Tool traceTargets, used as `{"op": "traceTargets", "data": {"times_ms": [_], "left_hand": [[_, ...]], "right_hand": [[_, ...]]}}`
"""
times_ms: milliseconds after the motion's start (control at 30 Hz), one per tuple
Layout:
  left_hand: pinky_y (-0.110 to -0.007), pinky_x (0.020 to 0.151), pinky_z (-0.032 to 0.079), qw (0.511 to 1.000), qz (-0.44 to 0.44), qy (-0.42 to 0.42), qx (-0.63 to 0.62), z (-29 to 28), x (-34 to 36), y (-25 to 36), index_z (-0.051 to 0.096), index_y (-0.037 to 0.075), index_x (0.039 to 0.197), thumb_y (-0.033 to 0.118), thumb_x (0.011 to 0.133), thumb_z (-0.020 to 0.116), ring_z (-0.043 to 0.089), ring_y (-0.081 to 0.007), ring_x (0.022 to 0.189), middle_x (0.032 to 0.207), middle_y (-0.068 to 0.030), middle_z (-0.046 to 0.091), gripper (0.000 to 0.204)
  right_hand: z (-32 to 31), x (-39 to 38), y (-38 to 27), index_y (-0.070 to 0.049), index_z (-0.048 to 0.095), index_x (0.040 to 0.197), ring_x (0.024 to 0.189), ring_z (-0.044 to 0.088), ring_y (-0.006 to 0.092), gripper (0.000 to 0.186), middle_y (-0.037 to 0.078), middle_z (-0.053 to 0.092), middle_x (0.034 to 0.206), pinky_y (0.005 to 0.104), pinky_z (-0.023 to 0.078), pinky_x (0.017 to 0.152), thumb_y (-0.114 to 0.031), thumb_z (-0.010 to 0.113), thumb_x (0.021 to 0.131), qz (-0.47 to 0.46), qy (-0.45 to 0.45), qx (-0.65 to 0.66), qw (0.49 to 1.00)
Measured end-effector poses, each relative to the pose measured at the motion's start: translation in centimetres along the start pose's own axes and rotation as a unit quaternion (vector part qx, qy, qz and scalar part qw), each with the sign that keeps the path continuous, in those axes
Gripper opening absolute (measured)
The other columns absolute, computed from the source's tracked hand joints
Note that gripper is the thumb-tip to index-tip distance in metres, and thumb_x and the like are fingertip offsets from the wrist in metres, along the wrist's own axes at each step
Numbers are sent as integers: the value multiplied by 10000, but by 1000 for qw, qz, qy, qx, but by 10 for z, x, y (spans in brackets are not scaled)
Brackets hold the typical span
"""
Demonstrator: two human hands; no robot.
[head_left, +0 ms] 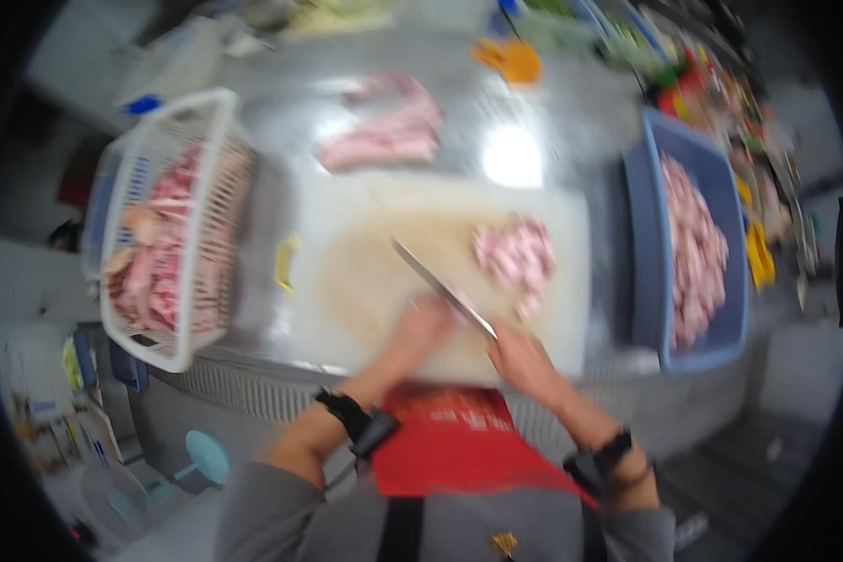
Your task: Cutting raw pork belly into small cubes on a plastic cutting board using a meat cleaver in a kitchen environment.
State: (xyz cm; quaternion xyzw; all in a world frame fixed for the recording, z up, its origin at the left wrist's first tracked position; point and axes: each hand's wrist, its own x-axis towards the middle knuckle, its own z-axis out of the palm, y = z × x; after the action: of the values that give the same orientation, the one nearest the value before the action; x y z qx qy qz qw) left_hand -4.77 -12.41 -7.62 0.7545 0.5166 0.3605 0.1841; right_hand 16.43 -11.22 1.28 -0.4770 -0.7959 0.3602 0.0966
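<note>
My right hand [520, 356] grips a long knife [436, 281] whose blade angles up and left over the cutting board [347, 215]. My left hand [421, 323], blurred, is on the board just left of the blade, fingers curled at a small pink piece of meat [457, 300] partly under the knife. A pile of cut meat chunks [513, 253] sits on the board's right side. Beyond the board, long slabs of pale pink meat [379, 140] lie on the steel counter [272, 140].
A white perforated basket [214, 131] of meat stands left, a blue tub [646, 206] of meat pieces right. A yellow object [286, 264] is by the board's left side. An orange item [506, 61], containers [571, 28] and assorted goods line the back and far right.
</note>
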Motion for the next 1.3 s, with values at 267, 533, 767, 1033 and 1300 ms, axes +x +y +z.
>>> {"op": "traceTargets", "data": {"times_ms": [267, 533, 767, 1033, 1300], "left_hand": [[-382, 743, 478, 997, 57, -56, 14, 10, 5, -2, 527, 52, 919, 134, 763, 658, 535, -304, 914, 944, -116, 537, 219], [-398, 804, 467, 972, -104, -92, -190, 18, 73, 18, 543, 45, 982, 161, 842, 587, 567, -325, 926, 1008, -143, 560, 187], [-233, 639, 477, 973, -124, 18, -192, -11, 80, -33, 596, 17, 998, -95, 787, 441, 602, -121, 700, 1007, -81, 601, 284], [-270, 647, 481, 961, 71, -198, -177, -64, 133, 74, 645, 47, 980, -49, 827, 533, 589, -178, 744, 926, -89, 606, 212], [-387, 843, 456, 930, 111, -341, -80, -18, 124, 82, 645, 85, 1083, 112, 839, 527, 576, -309, 939, 1014, -125, 606, 273]], "right_hand": [[-28, -35, 23, 57, 506, 924, 597, 580, 445, 170, 247, 572, 625, 491, 446, 534, -89, 536, 842, 23, 83, -22, 996], [-60, -34, 30, 27, 474, 848, 583, 573, 431, 130, 238, 547, 605, 448, 417, 493, -82, 545, 848, 56, 222, 12, 973], [-84, -51, 44, -65, 506, 930, 639, 615, 397, 217, 192, 614, 677, 460, 498, 555, -188, 635, 806, 33, 219, -93, 971], [-97, -52, 48, -74, 436, 869, 626, 613, 283, 388, 86, 595, 709, 384, 476, 537, -210, 740, 669, -27, 167, -236, 957], [-79, -60, 42, -78, 448, 872, 630, 623, 239, 320, 53, 601, 725, 356, 488, 540, -210, 676, 689, -91, 133, -271, 949]]}}
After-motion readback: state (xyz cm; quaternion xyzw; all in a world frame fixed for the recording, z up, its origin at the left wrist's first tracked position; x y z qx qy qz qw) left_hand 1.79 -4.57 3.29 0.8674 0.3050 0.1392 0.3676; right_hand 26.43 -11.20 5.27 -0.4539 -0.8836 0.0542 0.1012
